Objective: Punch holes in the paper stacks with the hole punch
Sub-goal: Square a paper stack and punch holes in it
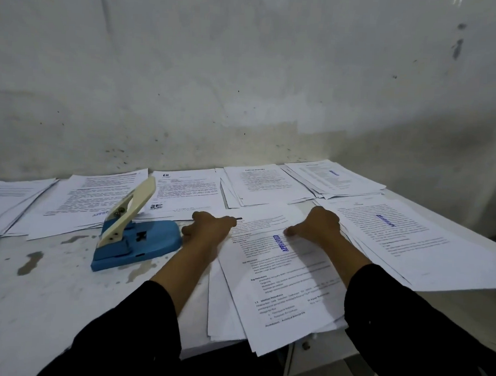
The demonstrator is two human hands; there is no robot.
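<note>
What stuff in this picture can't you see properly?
- Left hand fingertips: curled under, head view.
- Printed words on the paper stack between the hands: too small and blurred.
- Hole punch slot: faces away, so any paper inside is hidden.
- Far-left papers: cut off by the picture's edge.
- Right hand palm: faces down.

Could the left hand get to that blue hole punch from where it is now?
Probably yes. The left hand rests on the far edge of the paper stack, right beside the hole punch, and nothing lies between them. Its cream lever stands raised and uncovered.
</note>
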